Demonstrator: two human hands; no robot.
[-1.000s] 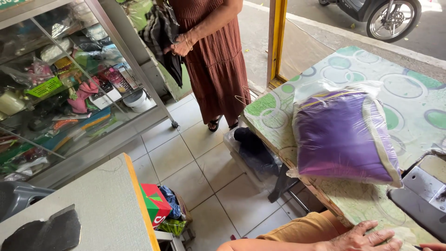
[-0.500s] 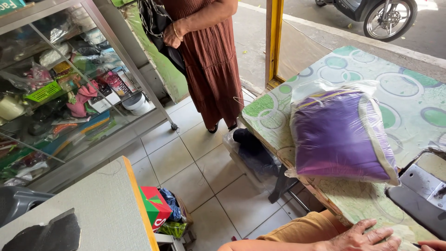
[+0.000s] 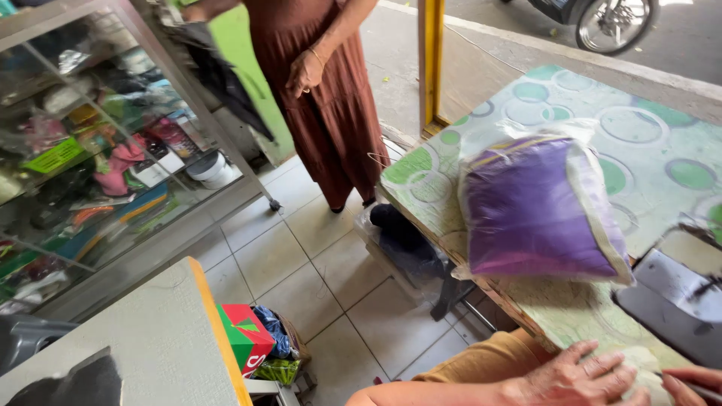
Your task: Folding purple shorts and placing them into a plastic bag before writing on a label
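Observation:
My left hand (image 3: 575, 376) lies flat, fingers spread, on a pale piece of cloth (image 3: 639, 361) at the near edge of the table with the green-circle cover (image 3: 526, 98). Only the fingers of my right hand (image 3: 692, 383) show at the bottom right corner, pinched on a thin dark stick (image 3: 703, 389). Beyond my hands lies a purple fabric in a clear plastic bag (image 3: 538, 207). To the right, the dark base of a machine (image 3: 669, 301) rests on the table.
Another person in a brown dress (image 3: 331, 105) stands on the tiled floor by a yellow post (image 3: 430, 60). A glass display case (image 3: 98, 165) full of goods is at left. A grey counter (image 3: 128, 346), a red-green box (image 3: 244, 334) and a bagged dark bundle (image 3: 402, 233) sit near.
The view has swung a little. The standing person's hand has dropped from the dark garment to hang in front of the dress. My hands stay where they were.

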